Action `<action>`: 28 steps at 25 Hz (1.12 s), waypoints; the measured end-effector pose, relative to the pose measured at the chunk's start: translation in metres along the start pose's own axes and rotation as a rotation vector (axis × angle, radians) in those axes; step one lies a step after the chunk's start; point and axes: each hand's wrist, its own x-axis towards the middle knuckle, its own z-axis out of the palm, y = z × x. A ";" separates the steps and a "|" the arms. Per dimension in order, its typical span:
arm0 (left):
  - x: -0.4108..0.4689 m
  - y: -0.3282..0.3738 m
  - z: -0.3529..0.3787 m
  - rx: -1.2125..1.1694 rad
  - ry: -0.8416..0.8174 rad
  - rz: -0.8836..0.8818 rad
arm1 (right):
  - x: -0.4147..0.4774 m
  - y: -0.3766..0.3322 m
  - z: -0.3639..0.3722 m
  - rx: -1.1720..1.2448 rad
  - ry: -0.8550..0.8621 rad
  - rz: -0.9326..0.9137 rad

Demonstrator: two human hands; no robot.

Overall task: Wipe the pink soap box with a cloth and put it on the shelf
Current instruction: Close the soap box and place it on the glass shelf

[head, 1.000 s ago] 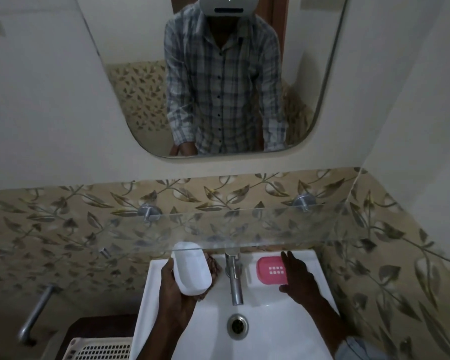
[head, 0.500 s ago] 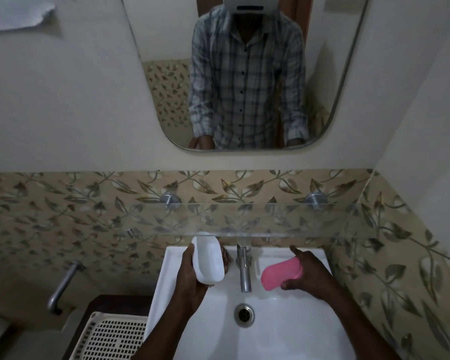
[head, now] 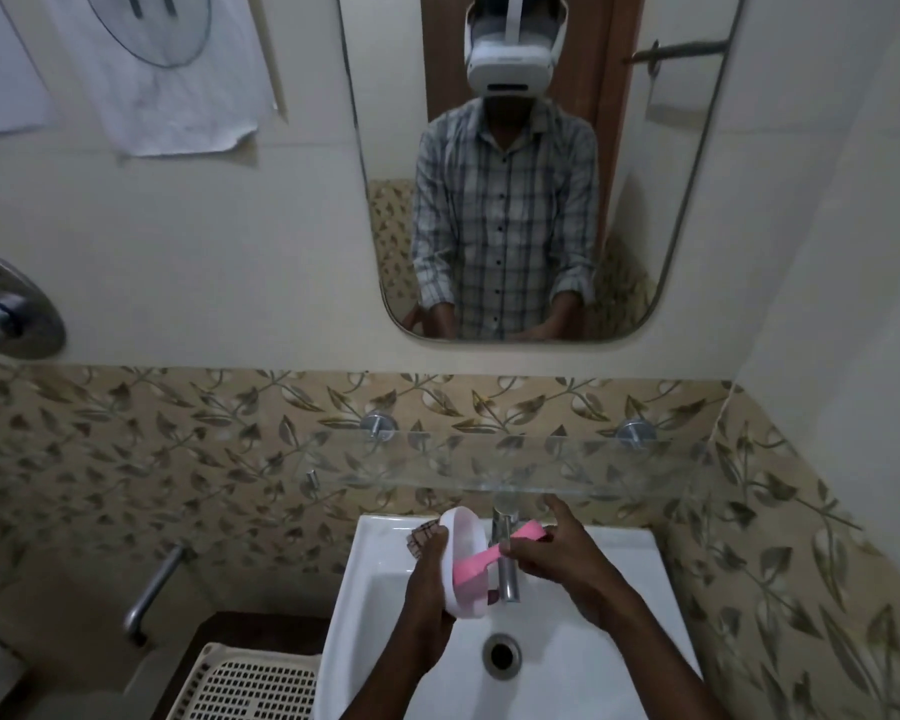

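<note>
My left hand (head: 427, 589) grips the white outer shell of the soap box (head: 466, 558) over the sink, together with a checked cloth (head: 423, 535) that peeks out behind the fingers. My right hand (head: 552, 550) pinches the pink slotted insert (head: 481, 556) and holds it tilted, its lower end inside the white shell. The glass shelf (head: 541, 462) runs along the tiled wall just above both hands, with nothing on it.
A chrome tap (head: 507, 561) stands between my hands at the back of the white sink (head: 640, 600). A white perforated basket (head: 250, 685) sits lower left. A chrome pipe (head: 152, 595) comes out of the wall left of the sink; a mirror (head: 515, 174) hangs above.
My right hand lifted the pink insert off the sink ledge and carried it left into the white shell. The camera view tilted up and shifted left.
</note>
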 end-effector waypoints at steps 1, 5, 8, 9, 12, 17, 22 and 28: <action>0.000 0.001 0.000 0.012 0.005 -0.001 | -0.001 0.003 0.006 0.128 0.045 0.006; -0.006 -0.005 0.003 0.063 -0.043 0.052 | -0.011 0.011 0.037 0.384 0.229 0.052; -0.008 -0.008 0.004 0.097 -0.054 0.093 | -0.016 0.016 0.052 0.309 0.279 0.049; -0.008 -0.008 0.002 0.100 -0.084 0.104 | -0.017 0.017 0.051 0.293 0.284 0.027; -0.010 -0.004 -0.002 0.100 -0.170 0.176 | -0.014 0.013 0.044 0.216 0.219 -0.046; -0.018 0.010 0.007 0.137 -0.179 0.232 | -0.018 0.007 0.052 0.123 0.213 -0.124; -0.031 0.002 0.005 0.145 -0.200 0.230 | -0.031 0.014 0.060 0.157 0.202 -0.139; -0.037 -0.006 0.007 0.163 -0.211 0.225 | -0.041 0.022 0.077 0.258 0.264 -0.144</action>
